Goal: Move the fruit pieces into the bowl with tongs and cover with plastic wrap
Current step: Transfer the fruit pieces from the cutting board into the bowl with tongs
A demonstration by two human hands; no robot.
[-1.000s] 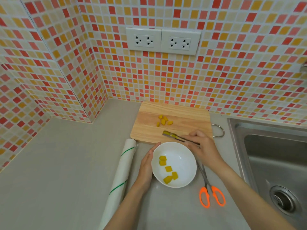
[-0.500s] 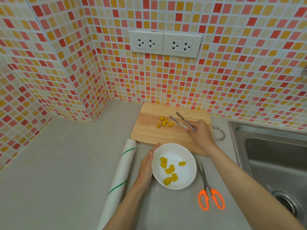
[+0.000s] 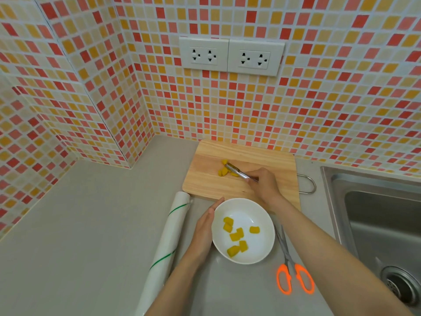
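Transfer step, mid-way: tongs (image 3: 237, 171) lowered onto remaining fruit pieces (image 3: 224, 171) on cutting board (image 3: 239, 179) — tips among them, pinch unconfirmed. Next: squeeze, lift, carry to bowl (image 3: 243, 231), several pieces already inside. Right hand (image 3: 264, 185) clenched around tong handles. Left hand (image 3: 205, 231) flat, fingers extended against bowl rim. Plastic wrap roll (image 3: 168, 245) untouched beside bowl.

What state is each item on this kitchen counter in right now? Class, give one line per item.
White round bowl: upright, uncovered, holding several yellow fruit pieces.
Metal tongs: held, tips at the fruit on the board.
Wooden cutting board: flat, a few yellow pieces left.
Plastic wrap roll: lying rolled up.
Orange-handled scissors: closed, lying flat.
Left hand: against the bowl's side.
Right hand: gripping the tongs.
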